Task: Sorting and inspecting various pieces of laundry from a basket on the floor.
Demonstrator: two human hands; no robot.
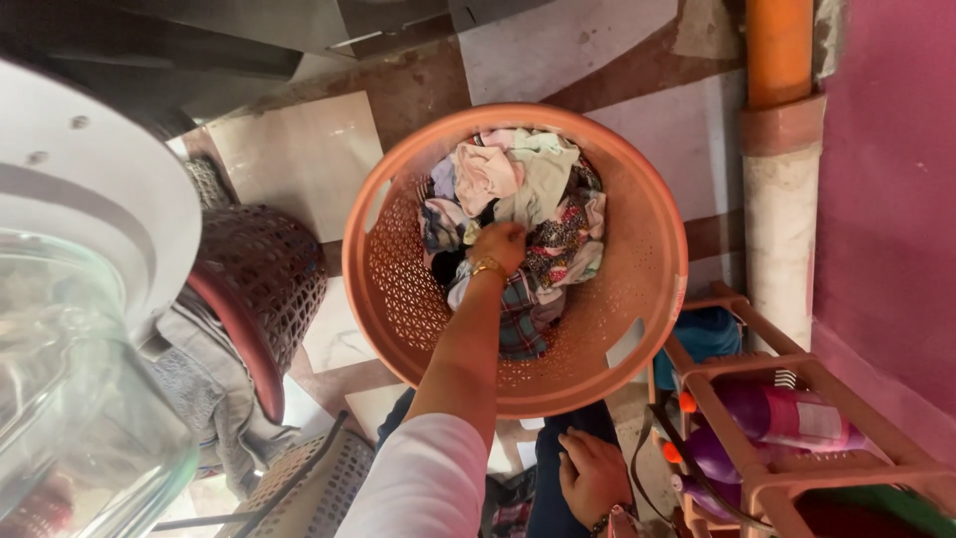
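The left hand [500,245] is closing on the mixed clothes [523,214] heaped in the orange perforated basket [403,299] at frame centre; the right hand [593,476] is resting empty and loosely spread at the bottom. Tangled garments are probably dragging along, risking spills onto the tiled floor [299,159]

Person, own body, as seen from the head camera.

Left arm: pale pink long sleeve [423,478] of soft plain cloth, pushed up past the elbow, entering at 6 o'clock. Gold-coloured bangle [488,266] on the wrist, just below the left hand [500,244].

Right hand [593,473]: at 5 o'clock; a dark beaded band [603,521] at the wrist, partly cut off by the frame edge.

Legs: dark blue trousers [548,488].
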